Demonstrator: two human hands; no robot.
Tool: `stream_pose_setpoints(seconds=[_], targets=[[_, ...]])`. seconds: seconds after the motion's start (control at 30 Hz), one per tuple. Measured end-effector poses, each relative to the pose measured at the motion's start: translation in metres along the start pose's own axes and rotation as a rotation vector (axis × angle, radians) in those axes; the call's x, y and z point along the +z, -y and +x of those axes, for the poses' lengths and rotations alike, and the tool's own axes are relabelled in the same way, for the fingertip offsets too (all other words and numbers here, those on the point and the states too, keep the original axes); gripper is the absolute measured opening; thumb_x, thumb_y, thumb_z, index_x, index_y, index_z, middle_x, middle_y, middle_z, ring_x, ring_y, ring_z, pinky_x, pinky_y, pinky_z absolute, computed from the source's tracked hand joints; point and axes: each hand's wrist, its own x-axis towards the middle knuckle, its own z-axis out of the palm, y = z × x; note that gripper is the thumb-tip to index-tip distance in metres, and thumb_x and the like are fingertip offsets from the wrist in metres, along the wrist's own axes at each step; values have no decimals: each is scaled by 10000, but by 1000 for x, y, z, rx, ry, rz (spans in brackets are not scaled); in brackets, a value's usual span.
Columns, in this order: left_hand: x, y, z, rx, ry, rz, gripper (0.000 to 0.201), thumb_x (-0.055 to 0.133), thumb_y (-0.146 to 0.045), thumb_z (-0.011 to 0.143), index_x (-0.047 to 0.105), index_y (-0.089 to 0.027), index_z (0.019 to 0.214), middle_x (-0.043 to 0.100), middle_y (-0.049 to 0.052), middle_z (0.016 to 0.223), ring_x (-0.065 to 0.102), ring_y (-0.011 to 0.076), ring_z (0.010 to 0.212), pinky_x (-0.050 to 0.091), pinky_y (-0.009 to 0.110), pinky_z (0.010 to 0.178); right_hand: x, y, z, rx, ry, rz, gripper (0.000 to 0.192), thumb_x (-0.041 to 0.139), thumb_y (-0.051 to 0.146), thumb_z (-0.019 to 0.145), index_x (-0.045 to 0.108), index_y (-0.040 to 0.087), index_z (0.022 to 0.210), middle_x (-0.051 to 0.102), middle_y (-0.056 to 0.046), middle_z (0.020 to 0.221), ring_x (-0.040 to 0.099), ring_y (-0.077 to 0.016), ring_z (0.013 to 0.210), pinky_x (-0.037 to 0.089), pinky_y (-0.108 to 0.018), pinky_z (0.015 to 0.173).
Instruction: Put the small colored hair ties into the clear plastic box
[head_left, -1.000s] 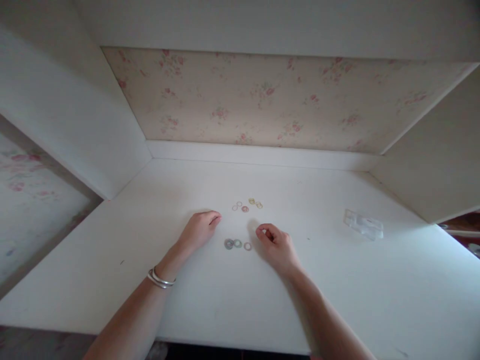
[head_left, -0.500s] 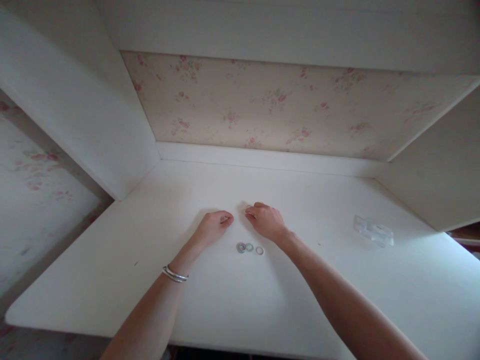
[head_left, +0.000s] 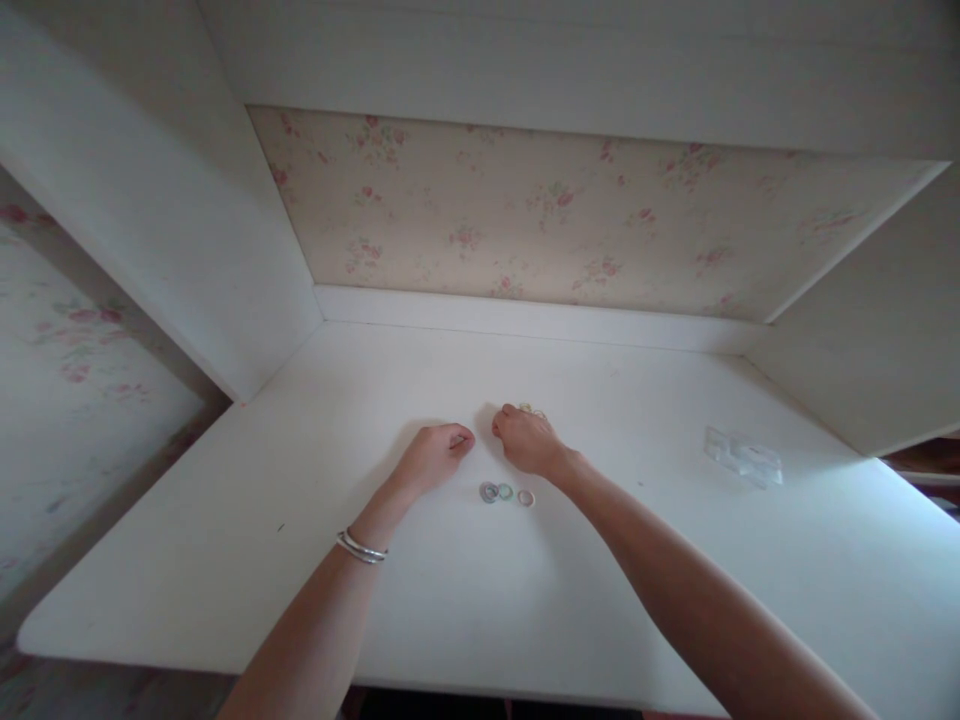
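My left hand (head_left: 435,456) rests low over the white tabletop with its fingers curled and the thumb pressed against them. Across a small gap, my right hand (head_left: 526,440) is also closed, fingertips pointing down toward the table. What either hand holds, if anything, is hidden by the fingers. Just beyond the right knuckles, yellowish rings (head_left: 526,407) show in part. Nearer to me, below the hands, lie a grey ring (head_left: 489,492), a pale green ring (head_left: 506,492) touching or overlapping it, and a pinkish-white ring (head_left: 526,498) slightly apart.
A clear plastic package (head_left: 742,458) lies on the right of the white tabletop (head_left: 585,600). A small dark sliver (head_left: 281,527) is at the left. White side panels (head_left: 255,300) and a flowered back wall (head_left: 465,210) enclose the far side.
The right hand has shifted slightly; its fingers have closed further, and yellowish rings now show behind it. The left hand stays closed in nearly the same place. The view has moved a little.
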Motion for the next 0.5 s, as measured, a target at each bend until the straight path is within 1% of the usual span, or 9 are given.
stream_pose_setpoints(seconds=[0.1,0.17,0.23,0.3,0.37,0.43,0.5], targets=[[0,-1,0,7,-8,8,243,472,-286,873,692,-199,930,719,20,916,657,150,811,492,234,742,-6,0,-13,-29,-34,7,241,390,179,916,627,155,951,609,-108,990,590,-195,882,404,-282,722],[0,-2,0,11,-12,16,239,475,-274,869,693,-199,928,718,12,910,655,144,803,489,231,746,-9,-2,-30,-39,-81,42,255,361,198,941,613,171,966,602,-85,981,582,-172,870,394,-265,720],[0,-3,1,20,-6,43,238,474,-269,866,694,-202,929,718,7,905,652,142,800,484,232,752,-8,-4,-51,-65,-156,139,248,361,215,952,607,182,943,597,-59,953,573,-143,816,385,-248,703],[-1,-4,2,23,2,75,241,476,-274,864,694,-205,941,718,10,914,651,147,815,480,235,761,-3,-6,-73,-86,-187,202,254,359,218,956,607,191,908,587,-35,889,555,-124,752,378,-240,672],[-1,-4,3,18,5,96,245,482,-285,862,693,-204,958,718,19,936,651,156,848,477,238,769,4,-8,-92,-116,-195,213,262,358,201,953,612,193,885,577,-29,837,545,-126,741,376,-247,678],[-1,-3,3,8,6,101,251,488,-297,860,691,-201,971,718,27,949,652,162,862,475,241,769,12,-9,-105,-144,-200,195,246,380,205,947,617,199,883,573,-28,817,535,-135,731,375,-260,683],[0,-2,4,-1,8,102,257,490,-308,860,692,-199,977,720,30,939,656,164,842,476,243,755,18,-9,-112,-159,-210,171,224,399,213,944,619,209,901,573,-26,818,525,-142,720,370,-270,681]])
